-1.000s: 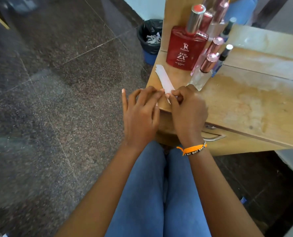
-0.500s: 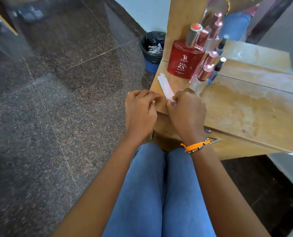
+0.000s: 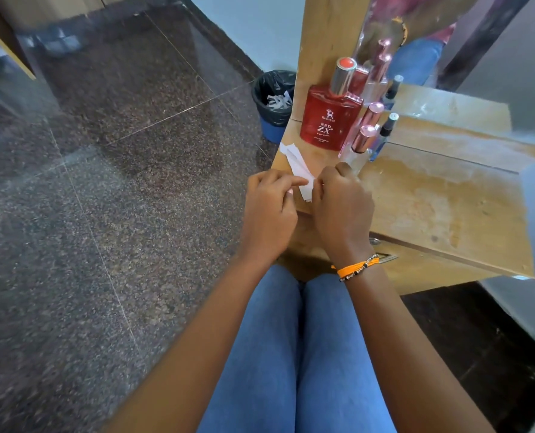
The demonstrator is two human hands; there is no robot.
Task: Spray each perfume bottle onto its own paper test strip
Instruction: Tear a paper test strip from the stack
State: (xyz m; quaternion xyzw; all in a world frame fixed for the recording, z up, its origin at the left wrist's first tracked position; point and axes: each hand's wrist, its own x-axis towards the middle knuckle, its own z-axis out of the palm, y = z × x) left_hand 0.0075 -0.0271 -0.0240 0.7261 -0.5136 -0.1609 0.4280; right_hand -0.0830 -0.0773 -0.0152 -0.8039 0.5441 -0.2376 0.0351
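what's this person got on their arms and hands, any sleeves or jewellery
Both forearms are bare, with no sleeves in view. The right hand has an orange cord bracelet at the wrist, paired with a thin strand of small dark and pale beads. The left hand and its wrist show no jewellery. No rings or gloves are visible.

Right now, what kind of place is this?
Likely a bedroom or dressing corner at home: a wooden dressing table with a mirror behind it, a red perfume bottle at the mirror's foot, and a lined bin on the polished stone floor.

bottles [image 3: 347,120] crowd back, tabletop [image 3: 441,207] right open
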